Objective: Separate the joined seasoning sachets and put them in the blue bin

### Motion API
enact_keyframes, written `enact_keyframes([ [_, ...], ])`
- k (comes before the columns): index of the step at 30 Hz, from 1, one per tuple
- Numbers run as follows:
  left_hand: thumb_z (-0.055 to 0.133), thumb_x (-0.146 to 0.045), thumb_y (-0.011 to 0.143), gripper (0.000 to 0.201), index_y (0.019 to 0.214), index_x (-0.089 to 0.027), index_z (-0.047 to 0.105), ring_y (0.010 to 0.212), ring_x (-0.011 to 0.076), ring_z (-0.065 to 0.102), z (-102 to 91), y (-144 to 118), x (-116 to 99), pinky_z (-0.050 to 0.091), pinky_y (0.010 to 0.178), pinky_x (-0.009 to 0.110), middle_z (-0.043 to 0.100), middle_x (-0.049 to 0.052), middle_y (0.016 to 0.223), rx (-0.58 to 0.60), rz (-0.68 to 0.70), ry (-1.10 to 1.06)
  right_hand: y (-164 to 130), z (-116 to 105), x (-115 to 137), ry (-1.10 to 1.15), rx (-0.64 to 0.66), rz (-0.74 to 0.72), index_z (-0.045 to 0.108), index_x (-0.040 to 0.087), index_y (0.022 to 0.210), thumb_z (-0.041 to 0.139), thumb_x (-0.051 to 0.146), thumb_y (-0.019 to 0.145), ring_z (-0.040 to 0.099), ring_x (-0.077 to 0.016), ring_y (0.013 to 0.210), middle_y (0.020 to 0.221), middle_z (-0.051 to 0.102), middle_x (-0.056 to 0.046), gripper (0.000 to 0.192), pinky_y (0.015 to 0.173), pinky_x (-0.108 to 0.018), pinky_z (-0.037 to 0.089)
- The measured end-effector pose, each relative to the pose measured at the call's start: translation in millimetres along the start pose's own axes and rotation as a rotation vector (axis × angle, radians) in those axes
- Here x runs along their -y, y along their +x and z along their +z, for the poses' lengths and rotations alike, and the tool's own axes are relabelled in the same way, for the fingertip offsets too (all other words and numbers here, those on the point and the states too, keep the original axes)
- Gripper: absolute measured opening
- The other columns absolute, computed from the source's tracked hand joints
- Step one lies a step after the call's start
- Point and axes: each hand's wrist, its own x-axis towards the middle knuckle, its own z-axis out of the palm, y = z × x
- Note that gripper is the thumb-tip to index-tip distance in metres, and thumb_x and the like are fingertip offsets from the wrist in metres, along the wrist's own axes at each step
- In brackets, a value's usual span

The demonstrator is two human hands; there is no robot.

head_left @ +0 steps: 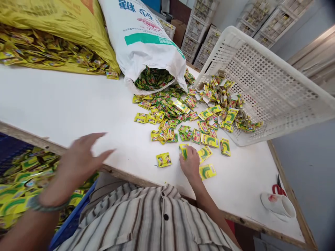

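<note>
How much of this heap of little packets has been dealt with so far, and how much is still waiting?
Done: the blue bin beside the table edge already holds many small yellow-green foil sachets. In hand: the right hand closes on one sachet, while the left hand hovers open, blurred. Left: a big loose pile spilling from the white woven sack and the tipped white plastic crate.

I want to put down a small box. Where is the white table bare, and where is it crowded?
Bare: the wide white table top between the yellow woven sack and the near edge, and the strip between the loose sachets and the white mug. Crowded: yellow-green sachets spilling from the white sack and tilted white plastic crate.
</note>
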Motion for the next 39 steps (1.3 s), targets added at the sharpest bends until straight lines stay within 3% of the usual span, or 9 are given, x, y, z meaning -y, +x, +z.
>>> enact_keyframes([
  [5,0.066,-0.036,0.08,0.066,0.139,-0.016,0.044,0.137,0.0359,0.034,73.3,6.1,-68.0,0.029,0.112,0.054,0.041,0.018,0.147,0.197,0.468,0.116,-6.4,-5.2,35.5,0.56,0.311,-0.071,0.065,0.018,0.112,0.06,0.03,0.081,0.063,-0.0206,0.094,0.113,0.066,-0.01,0.034,0.082,-0.033,0.051],
  [8,0.061,-0.02,0.083,0.056,0.137,-0.02,0.047,0.13,0.0302,0.045,93.4,4.3,-79.5,0.024,0.114,0.055,0.059,0.013,0.132,0.348,0.554,0.096,-1.5,-6.0,52.9,0.798,0.581,-0.09,0.068,0.018,0.106,0.06,0.041,0.083,0.064,-0.0166,0.079,0.096,0.071,-0.005,0.034,0.071,-0.028,0.051],
  [10,0.054,-0.019,0.086,0.045,0.131,-0.018,0.054,0.111,0.0256,0.06,96.3,3.3,-75.3,0.04,0.104,0.046,0.069,0.012,0.112,0.424,0.466,0.042,14.8,-1.8,53.5,0.778,0.515,-0.036,0.071,0.017,0.095,0.054,0.044,0.087,0.063,-0.0171,0.077,0.085,0.071,-0.003,0.034,0.072,-0.028,0.05],
  [14,0.05,-0.043,0.089,0.037,0.114,-0.02,0.065,0.09,0.0228,0.066,87.5,3.1,-64.9,0.05,0.08,0.032,0.072,0.008,0.103,0.377,0.161,-0.113,71.2,16.5,40.3,0.43,0.089,0.031,0.07,0.018,0.1,0.05,0.032,0.09,0.062,-0.0217,0.091,0.096,0.071,-0.008,0.027,0.085,-0.035,0.047],
  [19,0.053,-0.06,0.079,0.05,0.106,-0.021,0.067,0.062,0.0181,0.058,76.3,4.7,-63.9,0.041,0.056,0.026,0.068,-0.001,0.072,0.358,-0.196,-0.214,113.3,38.0,32.4,0.3,0.219,-0.172,0.071,0.02,0.101,0.068,0.018,0.074,0.059,-0.0233,0.105,0.11,0.07,-0.009,0.027,0.094,-0.036,0.043],
  [24,0.07,-0.058,0.065,0.056,0.103,-0.018,0.069,0.062,0.0188,0.059,78.7,3.4,-55.0,0.042,0.055,0.025,0.068,0.0,0.067,0.364,-0.42,-0.506,91.0,33.8,25.0,0.399,0.173,-0.01,0.067,0.017,0.08,0.061,0.031,0.078,0.062,-0.0184,0.068,0.073,0.068,-0.005,0.015,0.066,-0.031,0.048],
  [30,0.082,-0.052,0.053,0.062,0.1,-0.013,0.067,0.065,0.018,0.062,82.8,4.7,-65.8,0.048,0.058,0.026,0.072,0.004,0.075,0.468,-0.6,-0.86,43.3,18.5,36.8,1.042,0.063,0.291,0.058,0.018,0.076,0.07,0.044,0.069,0.056,-0.0122,0.054,0.062,0.059,0.002,0.029,0.054,-0.026,0.047],
  [35,0.088,-0.044,0.046,0.057,0.091,-0.014,0.069,0.062,0.0151,0.062,81.1,4.5,-70.4,0.047,0.057,0.024,0.073,0.002,0.076,0.472,-0.656,-0.996,23.8,14.0,47.9,1.115,0.202,0.314,0.059,0.018,0.075,0.075,0.04,0.064,0.056,-0.011,0.053,0.064,0.06,0.002,0.03,0.055,-0.026,0.048],
  [39,0.088,-0.046,0.048,0.055,0.09,-0.015,0.07,0.062,0.0149,0.063,79.0,2.1,-67.5,0.049,0.058,0.025,0.074,0.002,0.077,0.475,-0.681,-1.014,23.8,12.9,46.0,1.071,0.088,0.328,0.059,0.018,0.075,0.072,0.041,0.067,0.054,-0.0108,0.054,0.063,0.057,0.003,0.028,0.056,-0.026,0.049],
])
